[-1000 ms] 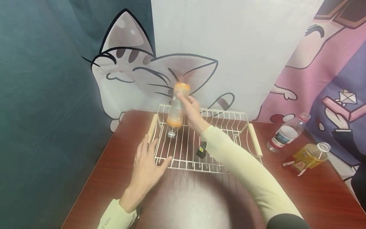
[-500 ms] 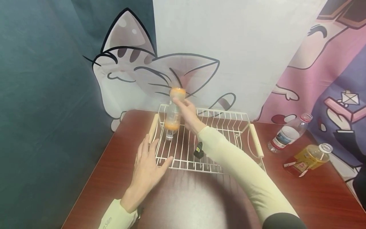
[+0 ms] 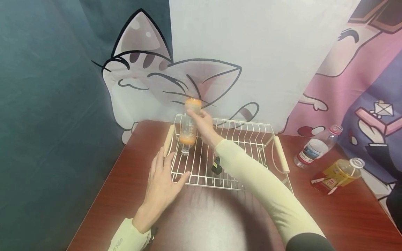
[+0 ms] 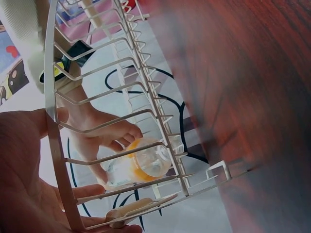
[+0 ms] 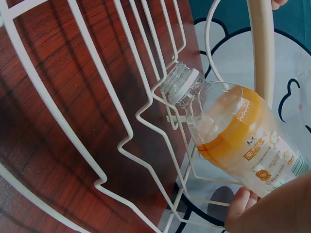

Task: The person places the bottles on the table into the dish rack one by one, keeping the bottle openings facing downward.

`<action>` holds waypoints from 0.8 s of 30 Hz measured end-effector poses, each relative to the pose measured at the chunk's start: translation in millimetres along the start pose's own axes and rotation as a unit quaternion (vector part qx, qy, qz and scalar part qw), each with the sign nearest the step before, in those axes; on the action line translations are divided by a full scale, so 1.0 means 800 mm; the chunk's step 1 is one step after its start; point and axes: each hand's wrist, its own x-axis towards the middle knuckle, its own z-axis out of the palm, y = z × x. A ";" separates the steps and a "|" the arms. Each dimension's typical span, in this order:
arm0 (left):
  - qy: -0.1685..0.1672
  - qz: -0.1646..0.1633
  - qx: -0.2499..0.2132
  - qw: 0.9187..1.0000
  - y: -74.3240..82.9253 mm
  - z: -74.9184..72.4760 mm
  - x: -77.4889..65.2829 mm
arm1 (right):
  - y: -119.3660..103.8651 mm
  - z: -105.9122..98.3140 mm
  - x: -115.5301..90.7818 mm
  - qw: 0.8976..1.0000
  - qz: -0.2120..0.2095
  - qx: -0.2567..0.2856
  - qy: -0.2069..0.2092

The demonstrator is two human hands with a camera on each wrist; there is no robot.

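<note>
My right hand (image 3: 204, 123) grips a clear plastic bottle (image 3: 188, 130) with orange bands, held mouth down and tilted over the left part of a white wire dish rack (image 3: 216, 184). In the right wrist view, the open neck of the bottle (image 5: 182, 85) is at the bent wires; whether it rests on them, I cannot tell. My left hand (image 3: 161, 186) lies at the rack's front left corner, fingers spread and fairly straight. In the left wrist view, its thumb and fingers (image 4: 90, 191) touch or lie close to the rack's rim (image 4: 60, 170).
At the right on the reddish-brown table (image 3: 125, 195) are an uncapped clear bottle (image 3: 317, 146) with a red neck ring and an uncapped yellow-labelled bottle (image 3: 339, 174). The rack has pale handles (image 3: 280, 154) on both sides. Cartoon-printed cloth (image 3: 267, 62) hangs behind the table.
My right hand has moved the bottle left and slightly down, bringing its neck lower toward the rack's left side. The left hand has stayed at the corner.
</note>
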 end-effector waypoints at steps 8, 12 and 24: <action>-0.001 0.006 -0.007 1.000 0.000 0.000 0.000 | 0.001 0.005 0.003 0.997 -0.001 -0.073 0.036; 0.006 0.012 -0.010 1.000 -0.001 0.000 0.000 | 0.002 0.004 0.007 0.996 0.000 -0.080 0.034; -0.001 0.010 -0.005 1.000 0.000 -0.001 0.000 | -0.001 -0.001 0.010 0.991 0.006 -0.133 0.025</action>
